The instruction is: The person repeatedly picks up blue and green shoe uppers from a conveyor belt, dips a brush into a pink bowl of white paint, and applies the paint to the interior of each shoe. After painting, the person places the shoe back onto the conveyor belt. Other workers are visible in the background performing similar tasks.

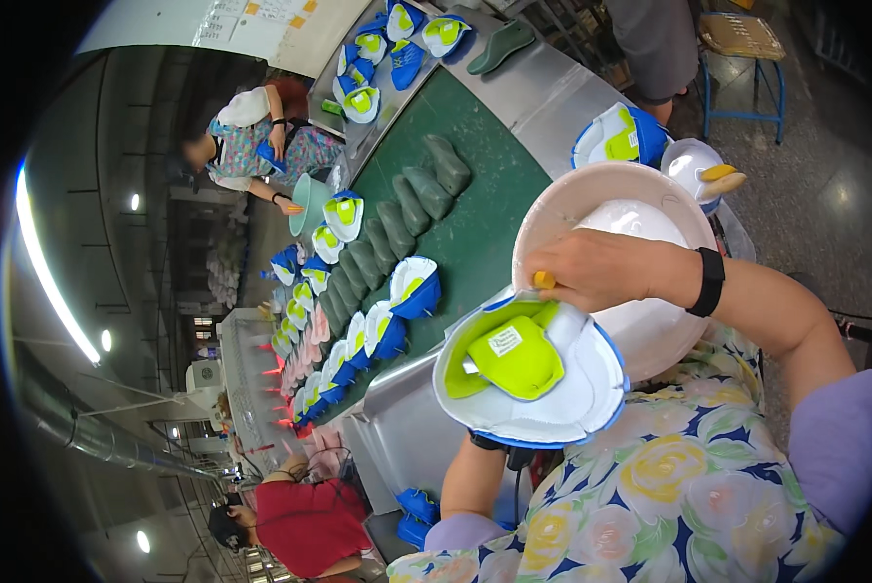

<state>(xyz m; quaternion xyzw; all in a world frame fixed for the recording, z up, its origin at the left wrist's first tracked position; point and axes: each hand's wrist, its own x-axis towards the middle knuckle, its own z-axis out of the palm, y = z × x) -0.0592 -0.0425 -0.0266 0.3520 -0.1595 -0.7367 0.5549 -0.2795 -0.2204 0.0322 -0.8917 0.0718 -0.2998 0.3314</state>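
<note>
Right hand grip: the right hand is clenched around a thin yellow-handled tool, probably a brush, whose tip meets the top rim of the shoe upper.
Left hand grip: the left hand is almost wholly hidden under the shoe upper; it seems to cradle it from below, though the fingers cannot be seen.
Shoe upper: the white and blue fabric shoe upper with a lime-green tongue is held opening-up, close to the person's chest, so its inner rim faces the tool.
Bowl: a pale round plastic bowl of white paste sits just behind the right hand, within easy dipping reach, partly covered by that hand.
Conveyor: a dark green belt runs away to the upper left, carrying grey-green shoe lasts and rows of matching blue and white uppers.
Beside the bowl: more finished uppers are stacked at the right.
Other people: one person in a patterned top and one in a red shirt work along the line, well apart.
In the way: nothing lies between tool and bowl.
</note>
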